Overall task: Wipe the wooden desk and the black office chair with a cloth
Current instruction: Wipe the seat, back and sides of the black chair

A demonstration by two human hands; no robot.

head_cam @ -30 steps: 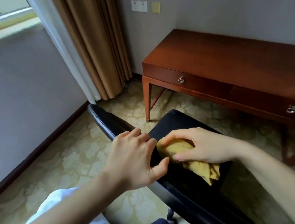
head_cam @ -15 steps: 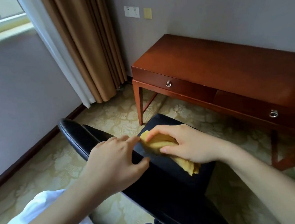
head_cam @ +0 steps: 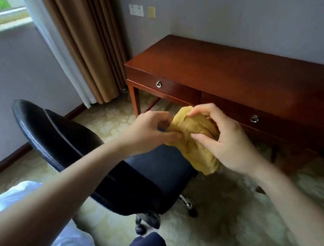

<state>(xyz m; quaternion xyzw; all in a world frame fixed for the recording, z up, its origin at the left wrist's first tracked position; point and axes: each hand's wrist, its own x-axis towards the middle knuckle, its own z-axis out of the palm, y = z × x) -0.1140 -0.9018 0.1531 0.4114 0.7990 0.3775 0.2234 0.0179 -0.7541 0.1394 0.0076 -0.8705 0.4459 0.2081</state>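
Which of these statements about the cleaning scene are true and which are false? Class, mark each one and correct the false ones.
1. Both the left hand and the right hand grip the yellow cloth. True.
2. The cloth is pressed flat on the black office chair. False: it is bunched and held up between the hands, off the seat.
3. The wooden desk has two ring pulls on its front. True.
4. A lamp stands on the desk. False: no lamp shows on it.
5. The chair is tucked under the desk. False: it stands out on the carpet, left of the desk.
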